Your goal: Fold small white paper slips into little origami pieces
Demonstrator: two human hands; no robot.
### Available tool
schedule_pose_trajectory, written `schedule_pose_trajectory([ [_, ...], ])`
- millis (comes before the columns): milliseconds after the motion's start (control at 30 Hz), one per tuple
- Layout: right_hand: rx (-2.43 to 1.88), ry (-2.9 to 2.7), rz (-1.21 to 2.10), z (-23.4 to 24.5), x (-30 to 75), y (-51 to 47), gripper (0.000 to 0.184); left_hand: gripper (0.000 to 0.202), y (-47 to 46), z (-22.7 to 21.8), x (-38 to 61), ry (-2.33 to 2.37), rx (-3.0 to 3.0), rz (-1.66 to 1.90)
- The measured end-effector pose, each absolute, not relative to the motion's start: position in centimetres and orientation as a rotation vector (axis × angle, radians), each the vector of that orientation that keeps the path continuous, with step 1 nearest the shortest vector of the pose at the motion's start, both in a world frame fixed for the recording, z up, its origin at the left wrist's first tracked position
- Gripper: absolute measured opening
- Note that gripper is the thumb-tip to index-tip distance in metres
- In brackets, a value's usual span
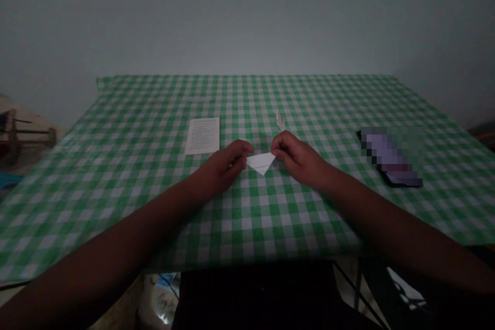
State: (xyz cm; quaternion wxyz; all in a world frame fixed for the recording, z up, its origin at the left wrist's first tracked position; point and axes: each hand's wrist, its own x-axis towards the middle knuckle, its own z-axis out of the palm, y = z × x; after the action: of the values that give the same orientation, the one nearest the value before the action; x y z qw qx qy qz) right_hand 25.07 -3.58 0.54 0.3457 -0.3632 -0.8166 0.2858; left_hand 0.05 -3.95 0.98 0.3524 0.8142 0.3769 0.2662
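A small white piece of paper (262, 163), folded into a triangle with its point toward me, is held just over the checked tablecloth. My left hand (231, 161) pinches its left corner between thumb and fingers. At the opposite corner, my right hand (291, 153) grips the paper the same way. Faint lines run across the paper's face. Just beyond my right hand stands a small folded white paper shape (279, 121). A printed sheet or booklet (203, 136) lies flat beyond my left hand.
A green and white checked tablecloth (270, 227) covers the table. To the right lies a phone (392, 160), its screen lit and partly blurred. A pale wall (247, 20) rises behind the table. Wooden furniture (23, 131) stands at the far left.
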Motion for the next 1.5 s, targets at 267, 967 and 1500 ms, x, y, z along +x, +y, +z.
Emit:
schedule_pose_trajectory([
  [267,-0.920,-2.105,0.703,0.4,25.0,-3.7,0.009,0.013,-3.9,1.6,-0.2,0.909,2.188,0.683],
  [967,-0.871,-1.934,0.987,-0.2,25.4,-3.1,0.005,0.019,-3.4,1.9,-1.0,0.889,2.123,0.587],
  [1500,-0.866,-2.143,0.586,0.9,25.4,-3.7,0.006,0.036,-3.9,3.4,-1.3,0.726,2.103,0.400],
])
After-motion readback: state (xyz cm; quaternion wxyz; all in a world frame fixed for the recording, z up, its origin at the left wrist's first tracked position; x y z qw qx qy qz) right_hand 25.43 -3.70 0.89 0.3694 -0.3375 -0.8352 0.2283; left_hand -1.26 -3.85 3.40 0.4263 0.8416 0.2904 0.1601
